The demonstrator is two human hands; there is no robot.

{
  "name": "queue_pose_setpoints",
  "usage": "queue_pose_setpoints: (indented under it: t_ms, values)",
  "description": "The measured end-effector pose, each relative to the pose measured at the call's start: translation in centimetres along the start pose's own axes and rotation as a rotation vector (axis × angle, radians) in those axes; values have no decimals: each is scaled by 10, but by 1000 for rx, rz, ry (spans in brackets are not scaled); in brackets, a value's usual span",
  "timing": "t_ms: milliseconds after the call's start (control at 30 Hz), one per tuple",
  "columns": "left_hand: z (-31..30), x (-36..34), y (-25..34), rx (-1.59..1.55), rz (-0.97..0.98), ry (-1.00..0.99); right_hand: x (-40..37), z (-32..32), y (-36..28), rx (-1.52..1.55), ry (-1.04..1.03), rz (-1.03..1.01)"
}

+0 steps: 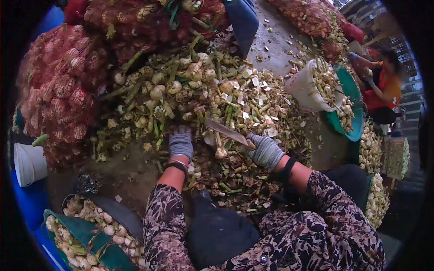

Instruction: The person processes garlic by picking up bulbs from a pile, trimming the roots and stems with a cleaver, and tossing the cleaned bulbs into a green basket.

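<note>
right hand (266,151): grip pinching knife (226,132) | left hand (181,143): grip unclear, in bulb pile (199,90) | bucket (304,92): bulbs (324,82)

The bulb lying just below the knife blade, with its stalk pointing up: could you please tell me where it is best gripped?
Probably by the stalk just above the bulb, coming from the left with the left hand. The stalk is slim and easy to pinch, while the knife in the right hand lies across the upper right side.
</note>
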State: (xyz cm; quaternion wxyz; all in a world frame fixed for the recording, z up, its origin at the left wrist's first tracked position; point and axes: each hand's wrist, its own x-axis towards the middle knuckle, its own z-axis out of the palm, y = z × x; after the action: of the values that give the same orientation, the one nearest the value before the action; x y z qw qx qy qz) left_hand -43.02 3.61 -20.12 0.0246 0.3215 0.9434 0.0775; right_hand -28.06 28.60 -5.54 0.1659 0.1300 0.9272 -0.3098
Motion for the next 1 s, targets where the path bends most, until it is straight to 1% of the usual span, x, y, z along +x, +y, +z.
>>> queue_pose_setpoints:
  t_ms: [67,100,133,200,233,267,333,367,400,467,500,533,600,633,667,700,733,767,800,867,900,933,967,1000]
  values:
    - [11,3,-4,158,-167,-295,-3,4,1,43,31,-81]
    - [-10,-1,-2,133,-165,-402,-5,2,-4,36,63,-117]
    - [-9,-9,-6,135,-166,-406,-7,2,-8,40,59,-116]
    - [-8,-39,-19,28,-212,-197,-9,5,-13,-1,-75,2]
    - [-7,-53,-28,-120,-313,-224,-8,13,-9,-11,-83,-66]
    - [-7,-68,-37,-115,-321,-234,-10,21,-8,-3,-94,-69]
    - [16,-107,-61,-753,-566,-439,-9,31,-17,-79,-192,-169]
    - [50,-133,-74,-819,-272,-160,-9,39,-18,-48,-161,-271]
    - [55,-143,-74,-815,-283,-159,-8,40,-27,-46,-168,-278]
    - [58,-153,-64,-1254,-251,-311,-7,39,-51,-129,-343,-320]
    - [18,-146,-51,-820,-69,-322,-9,46,-57,-88,-300,-366]
    - [30,-155,-44,-821,-68,-322,-8,44,-71,-88,-299,-365]
    - [48,-177,-27,-1307,-169,-2,-9,36,-92,-88,-290,-468]
    - [-5,-163,-20,-1445,-190,19,-4,41,-85,-146,-302,-467]
    - [-49,-154,-8,-1447,-187,15,6,47,-72,-146,-300,-462]
    - [-89,-146,6,-1332,-313,-104,16,50,-54,-207,-343,-345]
    - [-107,-142,11,-1207,-434,-213,18,45,-47,-268,-383,-231]
    - [-84,-153,-2,-1143,-410,-224,16,34,-37,-258,-290,-164]
    - [-92,-150,-3,-1142,-412,-208,18,27,-22,-285,-323,-103]
    - [-109,-146,8,-1042,-360,-210,4,14,-42,-68,-298,10]
    - [-108,-142,13,-812,-280,-179,-3,19,-54,63,-322,16]
    - [-110,-134,20,-816,-267,-188,-2,23,-71,191,-325,14]
    - [-116,-122,29,-617,-158,-249,-4,22,-95,134,-176,-250]
    - [-120,-114,37,-417,-59,-309,0,19,-115,129,-170,-250]
